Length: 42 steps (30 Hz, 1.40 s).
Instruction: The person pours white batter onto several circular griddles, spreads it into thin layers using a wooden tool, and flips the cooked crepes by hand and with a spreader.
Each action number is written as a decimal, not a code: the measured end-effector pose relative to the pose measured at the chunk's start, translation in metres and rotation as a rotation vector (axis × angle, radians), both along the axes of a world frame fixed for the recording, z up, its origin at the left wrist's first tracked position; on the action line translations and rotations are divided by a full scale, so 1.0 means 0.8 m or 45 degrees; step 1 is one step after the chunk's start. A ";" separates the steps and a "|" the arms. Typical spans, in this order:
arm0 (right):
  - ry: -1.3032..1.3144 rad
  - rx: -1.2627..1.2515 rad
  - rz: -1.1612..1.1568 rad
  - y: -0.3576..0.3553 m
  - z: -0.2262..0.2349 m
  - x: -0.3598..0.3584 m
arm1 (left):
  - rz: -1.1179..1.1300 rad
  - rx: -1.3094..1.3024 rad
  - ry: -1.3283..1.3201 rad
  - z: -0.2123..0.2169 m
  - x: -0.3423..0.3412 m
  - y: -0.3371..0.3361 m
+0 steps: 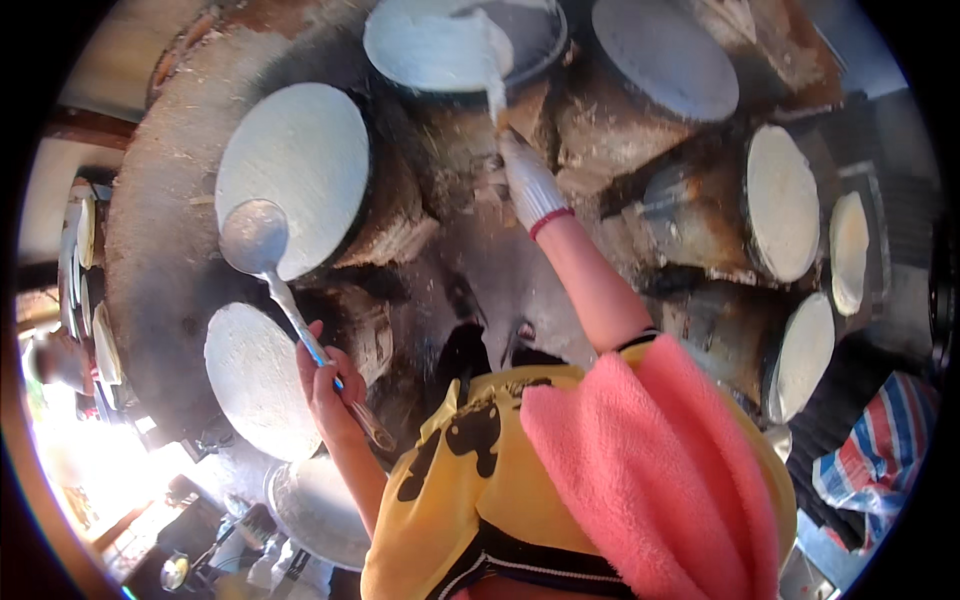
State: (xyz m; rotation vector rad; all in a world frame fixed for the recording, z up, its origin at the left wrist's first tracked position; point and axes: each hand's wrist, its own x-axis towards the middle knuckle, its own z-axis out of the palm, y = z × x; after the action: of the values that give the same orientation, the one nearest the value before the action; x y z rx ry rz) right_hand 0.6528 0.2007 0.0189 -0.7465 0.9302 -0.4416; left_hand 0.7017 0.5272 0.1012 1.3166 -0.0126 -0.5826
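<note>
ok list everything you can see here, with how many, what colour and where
round griddle plates: at least eight, pale grey-white, in a ring around the person
stove mound: one, grey-brown and sooty, bearing the plates
ladle: one, silver, over the left plates, held by the left hand
batter sheet: one, white, on the top plate, its edge pinched by the right hand
striped cloth: one, red, white and blue, lower right
apron: one, yellow with black patches, centre bottom
pink fleece sleeve: one, right upper arm
left hand: bare, gripping the ladle handle
right hand: in a white glove, reaching up
</note>
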 end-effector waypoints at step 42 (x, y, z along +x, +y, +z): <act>0.575 -0.869 0.621 -0.284 -0.032 -0.140 | -0.355 -0.222 0.168 0.007 -0.027 -0.278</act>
State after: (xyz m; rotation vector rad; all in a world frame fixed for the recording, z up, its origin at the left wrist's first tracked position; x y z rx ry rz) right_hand 0.5409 -0.0264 -0.0069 -1.7033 0.9718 -0.1444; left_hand 0.6801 0.3049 0.1071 1.1121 -0.1374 -0.8856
